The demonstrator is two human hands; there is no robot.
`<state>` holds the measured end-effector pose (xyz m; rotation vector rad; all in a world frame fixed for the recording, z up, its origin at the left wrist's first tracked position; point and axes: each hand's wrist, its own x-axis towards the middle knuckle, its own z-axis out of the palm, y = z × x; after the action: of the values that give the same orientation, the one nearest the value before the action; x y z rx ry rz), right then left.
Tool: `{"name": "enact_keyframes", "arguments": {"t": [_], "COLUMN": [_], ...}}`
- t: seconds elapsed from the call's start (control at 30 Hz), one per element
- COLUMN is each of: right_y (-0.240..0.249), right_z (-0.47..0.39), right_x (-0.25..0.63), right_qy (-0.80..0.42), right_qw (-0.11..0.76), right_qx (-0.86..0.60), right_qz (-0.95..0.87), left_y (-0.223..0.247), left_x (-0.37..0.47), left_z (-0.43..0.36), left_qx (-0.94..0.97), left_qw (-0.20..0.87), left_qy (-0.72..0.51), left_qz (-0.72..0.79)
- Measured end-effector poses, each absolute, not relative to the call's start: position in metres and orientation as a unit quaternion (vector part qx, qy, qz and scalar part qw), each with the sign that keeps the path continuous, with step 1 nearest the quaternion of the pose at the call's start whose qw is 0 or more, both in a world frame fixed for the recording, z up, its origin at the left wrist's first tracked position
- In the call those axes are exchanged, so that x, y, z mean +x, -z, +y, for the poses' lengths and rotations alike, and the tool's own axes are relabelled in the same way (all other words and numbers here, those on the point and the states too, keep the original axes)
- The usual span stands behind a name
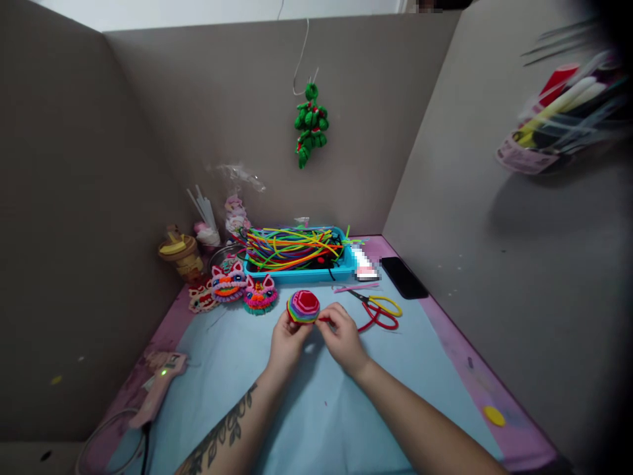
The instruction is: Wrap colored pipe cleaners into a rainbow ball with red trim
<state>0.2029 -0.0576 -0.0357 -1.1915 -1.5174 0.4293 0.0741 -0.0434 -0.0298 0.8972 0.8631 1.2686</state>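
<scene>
The rainbow-striped dome (pixel 303 307) sits in your left hand (pixel 287 340), held up over the middle of the tabletop (pixel 531 448), somewhat toward its far edge. Your left fingers are curled closed around its side and underside. Your right hand (pixel 345 333) is drawn into a pinch just beside it, thumb and forefinger closed on a short red strand (pixel 324 319); whether that strand joins the dome, you can't tell from here.

Judging by what shows, you have the crown well formed: a red centre, a pinkish ring, then bands running through purple and blue to yellow and red. The dome has no ears, eyes or mouth on the side that shows. If the three animal-head ornaments beyond your left hand are your pattern, most of the decorating is left; its underside is hidden.

Those are the pink-eared head (pixel 260 295), the lilac head (pixel 229 282) and the red-and-white head (pixel 202 298), ranged toward the far left corner. Along the far edge, the blue tray (pixel 291 276) holds plenty of coloured pipe cleaners (pixel 291 247). To your right lie the scissors (pixel 390 323), with the black phone (pixel 404 277) near the far right corner. By the left edge, your pink glue gun (pixel 155 392) shows a green light.
</scene>
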Motion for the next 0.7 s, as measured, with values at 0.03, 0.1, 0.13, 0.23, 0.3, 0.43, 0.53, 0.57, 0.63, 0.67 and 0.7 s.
{"name": "enact_keyframes", "arguments": {"t": [0.03,0.1,0.13,0.23,0.3,0.43,0.53,0.57,0.63,0.67,0.7], "right_y": [0.035,0.035,0.034,0.033,0.031,0.026,0.025,0.025,0.026,0.027,0.029], "right_z": [-0.056,-0.054,-0.053,-0.052,-0.052,-0.051,-0.052,-0.053,-0.055,-0.057,-0.058], "right_x": [0.202,0.202,0.202,0.207,0.211,0.217,0.216,0.214,0.211,0.210,0.209], "right_qy": [-0.237,-0.350,-0.405,-0.534,-0.559,-0.500,-0.411,-0.383,-0.330,-0.301,-0.268], "right_qw": [0.560,0.564,0.560,0.533,0.516,0.494,0.494,0.494,0.498,0.507,0.517], "right_qx": [-0.505,-0.492,-0.478,-0.430,-0.421,-0.457,-0.491,-0.499,-0.510,-0.513,-0.512], "right_qz": [-0.613,-0.563,-0.542,-0.496,-0.493,-0.544,-0.589,-0.600,-0.618,-0.624,-0.631], "left_y": [0.029,0.029,0.029,0.031,0.033,0.034,0.031,0.029,0.026,0.025,0.025], "left_x": [0.073,0.069,0.067,0.059,0.057,0.063,0.070,0.071,0.074,0.074,0.074], "left_z": [-0.044,-0.046,-0.047,-0.049,-0.050,-0.048,-0.046,-0.046,-0.046,-0.046,-0.045], "left_qx": [0.409,0.454,0.478,0.531,0.528,0.500,0.489,0.478,0.450,0.434,0.418], "left_qw": [0.606,0.549,0.521,0.485,0.500,0.520,0.536,0.545,0.568,0.580,0.593], "left_qy": [-0.561,-0.569,-0.569,-0.547,-0.538,-0.553,-0.556,-0.556,-0.556,-0.556,-0.555], "left_qz": [0.388,0.410,0.419,0.429,0.426,0.416,0.406,0.406,0.408,0.408,0.407]}}
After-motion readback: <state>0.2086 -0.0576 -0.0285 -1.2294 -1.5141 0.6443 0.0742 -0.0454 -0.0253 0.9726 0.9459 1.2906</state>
